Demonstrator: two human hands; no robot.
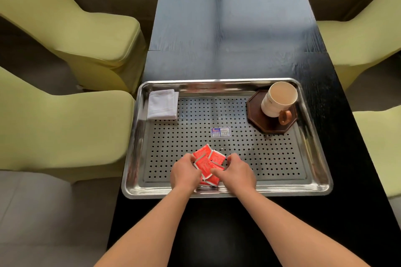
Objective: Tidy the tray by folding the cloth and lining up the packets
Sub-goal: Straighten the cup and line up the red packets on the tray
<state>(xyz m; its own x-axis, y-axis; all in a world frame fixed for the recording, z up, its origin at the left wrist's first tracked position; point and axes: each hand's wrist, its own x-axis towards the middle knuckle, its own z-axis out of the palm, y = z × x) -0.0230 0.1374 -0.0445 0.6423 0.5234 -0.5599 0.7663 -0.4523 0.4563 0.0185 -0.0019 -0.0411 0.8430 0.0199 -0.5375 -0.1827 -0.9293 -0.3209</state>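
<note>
A steel tray (312,154) with a perforated floor lies on the black table. Several red packets (207,163) sit in a loose, overlapping cluster near the tray's front edge. My left hand (184,174) presses against the cluster's left side and my right hand (237,172) against its right side, with the fingers of both hands closed on the packets. The lowest packets are partly hidden under my hands. A white cloth (162,104) lies folded into a neat rectangle in the tray's far left corner.
A cream mug (277,99) with a brown handle stands on a dark octagonal coaster (258,119) in the tray's far right corner. A blue-and-white label (220,132) is stuck mid-tray. Yellow-green chairs (65,132) flank the narrow table (234,28) on both sides.
</note>
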